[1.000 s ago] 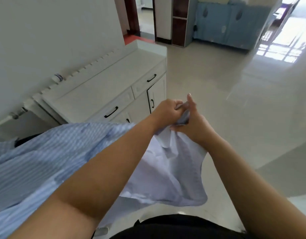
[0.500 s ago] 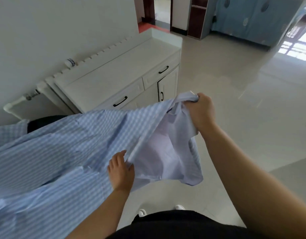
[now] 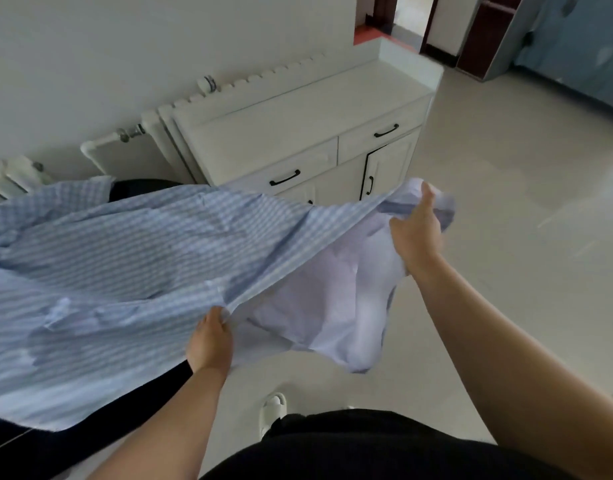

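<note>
A blue-and-white striped shirt point(image 3: 132, 258) is held stretched between both hands, and most of it is spread over a dark surface point(image 3: 90, 441) toward 9 o'clock. Its front edge is pinched by the left hand point(image 3: 210, 341) at about 7 o'clock, with the fingers hidden under the cloth. A bunched end of the shirt is gripped by the right hand point(image 3: 416, 233) at 3 o'clock, the thumb raised against the fabric. Between the hands the pale inner side of the shirt is seen hanging loose above the floor point(image 3: 506, 202).

A white cabinet point(image 3: 298, 133) is set against the wall at 12 o'clock. Its two drawers point(image 3: 377, 133) are shut, so nothing of their contents can be seen. A dark line is shown round the right-hand door point(image 3: 390, 171) below them, and the inside is hidden. A white radiator point(image 3: 152, 133) is mounted beside the cabinet toward 11 o'clock. A white shoe point(image 3: 272, 408) is visible at 6 o'clock.
</note>
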